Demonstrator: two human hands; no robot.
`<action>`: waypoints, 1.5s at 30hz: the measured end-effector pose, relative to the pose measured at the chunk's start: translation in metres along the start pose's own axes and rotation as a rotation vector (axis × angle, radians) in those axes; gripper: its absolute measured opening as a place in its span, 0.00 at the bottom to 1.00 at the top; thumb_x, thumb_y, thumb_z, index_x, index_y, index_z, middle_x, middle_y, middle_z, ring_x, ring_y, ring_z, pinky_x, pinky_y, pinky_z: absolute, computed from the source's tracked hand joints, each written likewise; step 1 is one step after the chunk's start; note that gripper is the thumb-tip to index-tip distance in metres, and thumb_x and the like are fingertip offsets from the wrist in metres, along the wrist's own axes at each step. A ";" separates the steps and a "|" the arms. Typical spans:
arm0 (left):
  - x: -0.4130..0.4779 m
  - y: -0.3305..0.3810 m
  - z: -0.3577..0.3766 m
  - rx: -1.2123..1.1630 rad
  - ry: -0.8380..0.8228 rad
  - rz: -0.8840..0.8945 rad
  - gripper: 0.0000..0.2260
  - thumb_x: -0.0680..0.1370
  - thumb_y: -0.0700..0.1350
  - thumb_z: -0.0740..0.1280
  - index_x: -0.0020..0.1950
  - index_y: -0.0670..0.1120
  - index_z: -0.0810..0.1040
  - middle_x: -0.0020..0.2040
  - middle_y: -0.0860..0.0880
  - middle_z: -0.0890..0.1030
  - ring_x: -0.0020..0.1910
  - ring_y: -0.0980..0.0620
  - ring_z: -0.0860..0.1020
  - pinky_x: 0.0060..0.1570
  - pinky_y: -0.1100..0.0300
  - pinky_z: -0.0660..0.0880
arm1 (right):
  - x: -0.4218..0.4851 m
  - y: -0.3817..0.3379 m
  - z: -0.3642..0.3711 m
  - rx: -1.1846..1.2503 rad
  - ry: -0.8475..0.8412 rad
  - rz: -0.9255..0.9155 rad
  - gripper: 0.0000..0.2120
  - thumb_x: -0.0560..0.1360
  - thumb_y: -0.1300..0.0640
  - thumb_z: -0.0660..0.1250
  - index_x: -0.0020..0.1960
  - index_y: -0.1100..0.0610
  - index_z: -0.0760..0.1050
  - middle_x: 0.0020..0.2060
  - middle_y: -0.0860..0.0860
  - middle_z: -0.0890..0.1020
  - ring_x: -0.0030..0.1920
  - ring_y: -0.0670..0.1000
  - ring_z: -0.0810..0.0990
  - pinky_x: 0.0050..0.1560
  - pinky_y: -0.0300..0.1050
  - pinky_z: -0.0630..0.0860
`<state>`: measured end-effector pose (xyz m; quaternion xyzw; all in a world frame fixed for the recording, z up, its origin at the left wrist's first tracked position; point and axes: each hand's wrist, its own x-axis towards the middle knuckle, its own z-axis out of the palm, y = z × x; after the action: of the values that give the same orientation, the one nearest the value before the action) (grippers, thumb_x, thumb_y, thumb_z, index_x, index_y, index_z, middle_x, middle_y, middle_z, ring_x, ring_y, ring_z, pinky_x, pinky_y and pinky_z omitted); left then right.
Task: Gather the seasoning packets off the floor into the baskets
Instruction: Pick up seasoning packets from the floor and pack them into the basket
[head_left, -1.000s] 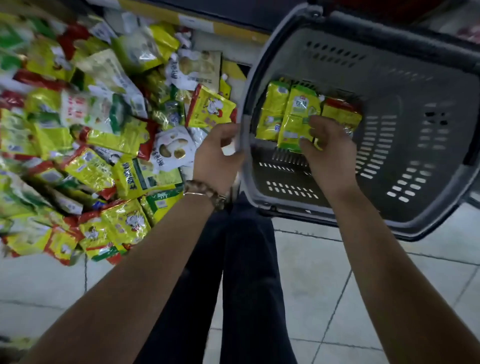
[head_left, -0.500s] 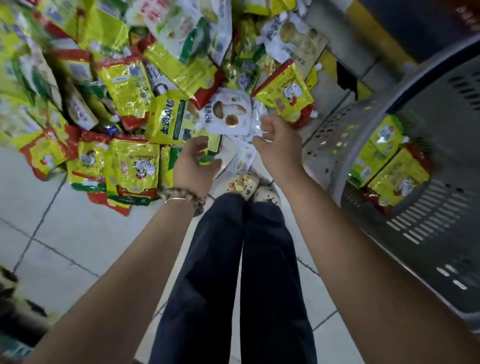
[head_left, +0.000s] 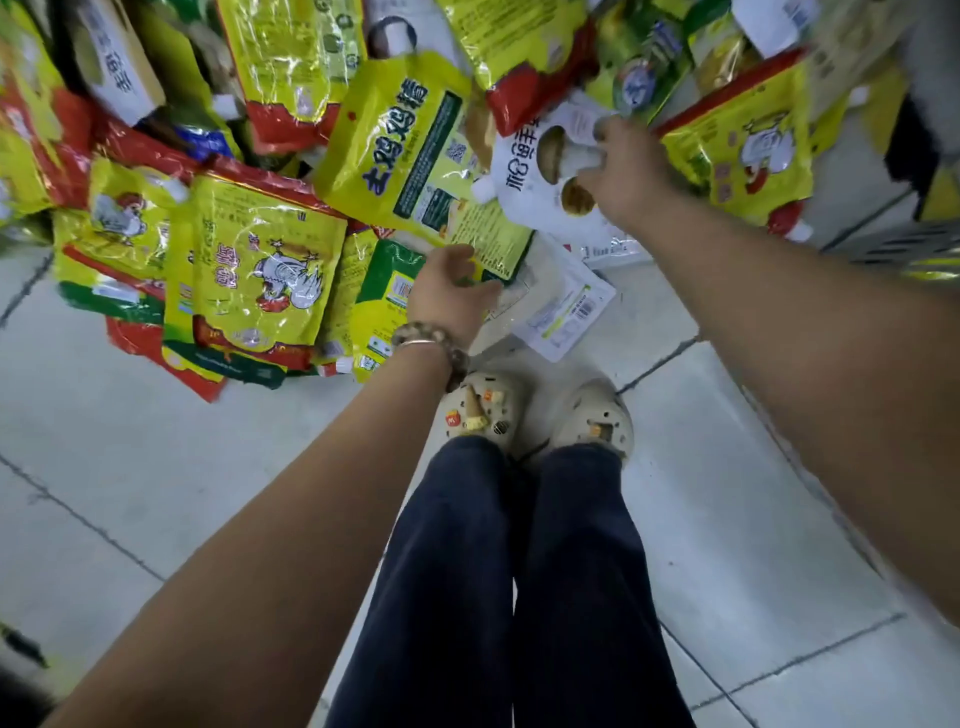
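Observation:
A heap of seasoning packets (head_left: 260, 260), mostly yellow and red with a chicken print, covers the floor at the top of the view. My left hand (head_left: 452, 296) curls its fingers round the lower corner of a large yellow packet (head_left: 400, 150) with blue lettering. Further right, my right hand (head_left: 623, 171) pinches a white mushroom-print pouch (head_left: 519, 171) lying on the heap. Only a blurred grey sliver of the basket (head_left: 904, 244) shows at the right edge.
My feet in pale clogs (head_left: 540, 415) stand just below the heap on the light tiled floor (head_left: 156, 467). A flat white packet (head_left: 566, 312) lies in front of the clogs. Another chicken-print packet (head_left: 748, 150) sits right of my right hand.
The view swung from the basket to the heap. My right hand left the basket and reached the white pouch. My left hand went from the basket rim to the yellow packet.

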<state>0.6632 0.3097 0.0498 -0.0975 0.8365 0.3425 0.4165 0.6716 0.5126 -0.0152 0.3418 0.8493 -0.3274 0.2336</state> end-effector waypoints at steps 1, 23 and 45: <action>0.009 -0.001 0.006 -0.013 -0.003 0.004 0.20 0.73 0.40 0.70 0.64 0.44 0.73 0.59 0.47 0.78 0.50 0.56 0.75 0.46 0.65 0.70 | 0.013 0.001 0.002 -0.015 0.007 -0.036 0.21 0.75 0.54 0.66 0.65 0.62 0.68 0.64 0.60 0.71 0.64 0.62 0.71 0.58 0.51 0.70; 0.009 -0.015 0.013 -0.604 -0.034 -0.317 0.06 0.72 0.39 0.71 0.48 0.44 0.80 0.47 0.45 0.82 0.47 0.43 0.81 0.53 0.46 0.77 | -0.106 0.007 0.044 0.826 -0.219 0.295 0.12 0.78 0.53 0.65 0.49 0.63 0.78 0.44 0.61 0.82 0.44 0.56 0.81 0.46 0.44 0.74; 0.012 -0.032 0.014 -0.671 0.045 -0.215 0.07 0.77 0.36 0.66 0.44 0.48 0.78 0.30 0.57 0.82 0.31 0.57 0.81 0.33 0.62 0.78 | -0.015 0.064 0.034 0.611 0.284 0.575 0.17 0.66 0.55 0.72 0.54 0.58 0.80 0.49 0.54 0.83 0.49 0.55 0.82 0.50 0.52 0.80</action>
<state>0.6787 0.2965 0.0193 -0.3238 0.6714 0.5501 0.3765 0.7337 0.5173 -0.0540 0.6592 0.6076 -0.4350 0.0841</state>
